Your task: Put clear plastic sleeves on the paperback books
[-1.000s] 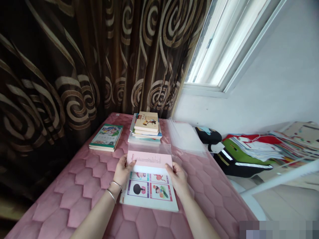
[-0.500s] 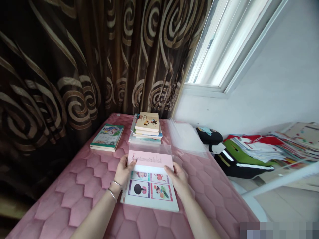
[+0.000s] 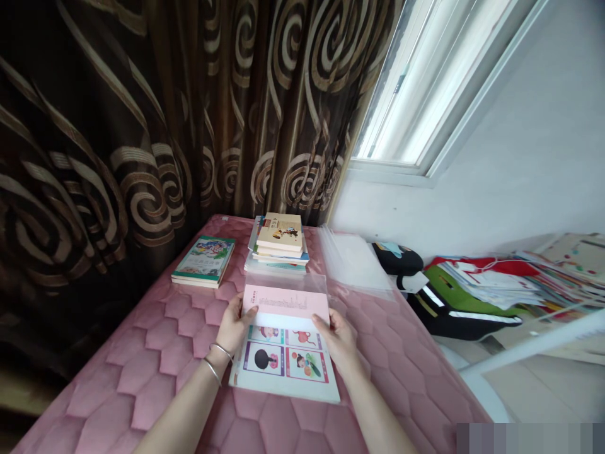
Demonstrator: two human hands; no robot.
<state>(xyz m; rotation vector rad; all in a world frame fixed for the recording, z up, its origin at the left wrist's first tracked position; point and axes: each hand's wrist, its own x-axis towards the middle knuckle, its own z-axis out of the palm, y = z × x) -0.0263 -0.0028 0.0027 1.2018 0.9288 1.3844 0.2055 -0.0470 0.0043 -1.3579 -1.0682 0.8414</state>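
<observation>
My left hand (image 3: 235,325) grips the left edge of a book (image 3: 283,386), thumb on top. Two bracelets circle that wrist. On the opposite edge my right hand (image 3: 339,337) is closed the same way, its thumb on the page. A pink printed panel lies across the book's upper part, above several framed cartoon pictures. Past the far edge sticks out a clear plastic cover (image 3: 288,280); how far it runs under the book is hidden. The book lies near the middle of the pink quilted bed surface (image 3: 155,372).
Behind the book stands a stack of books (image 3: 280,243), with a green-edged book pile (image 3: 204,260) to its left. Clear plastic sheets (image 3: 354,261) lie to the right. Beyond the bed are a black-and-green bag (image 3: 449,302) and piled papers. A patterned curtain (image 3: 227,113) hangs behind.
</observation>
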